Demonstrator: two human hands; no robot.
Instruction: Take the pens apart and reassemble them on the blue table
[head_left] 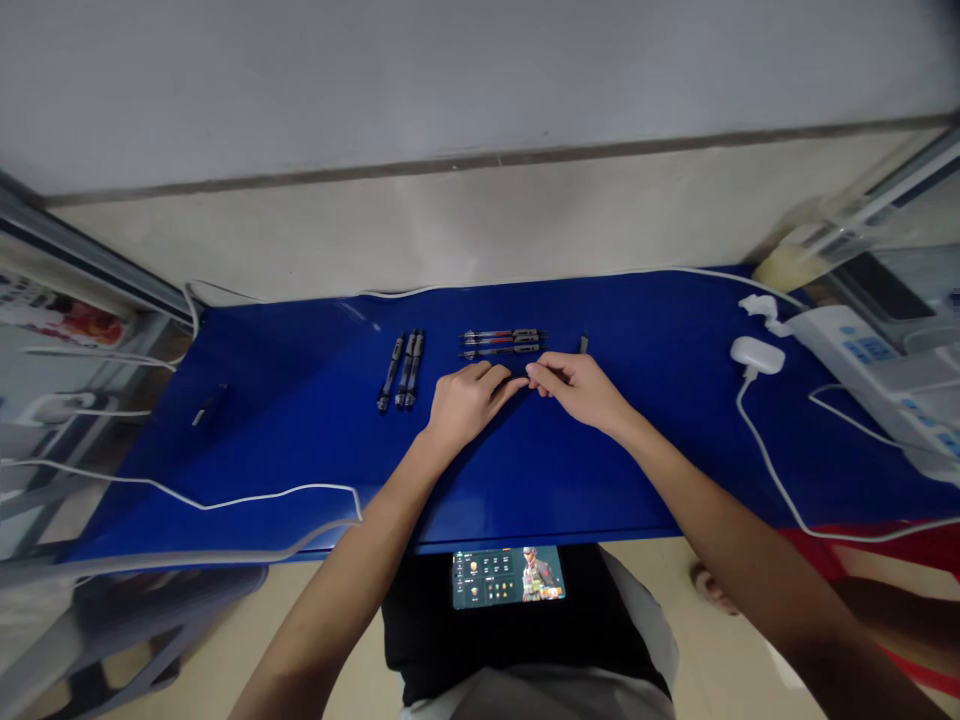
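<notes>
My left hand (pixel 471 402) rests low over the blue table, fingers curled and thumb pointing right. Its fingertips meet those of my right hand (pixel 577 388), which is closed in a pinch. Whatever lies between the two hands is too small or hidden to make out. Just beyond them, three dark clear-barrelled pens (pixel 501 351) lie sideways, one above another. To the left of my left hand, three more pens (pixel 409 368) lie lengthwise, side by side. A small dark piece (pixel 583 343), perhaps a pen cap, shows behind my right hand.
A blue table (pixel 300 420) stretches to the wall. Another dark item (pixel 210 404) lies at its left. White cables cross both sides. A white charger (pixel 757 354) and a power strip (pixel 862 350) are on the right. A lit phone (pixel 507 578) lies on my lap below the table edge.
</notes>
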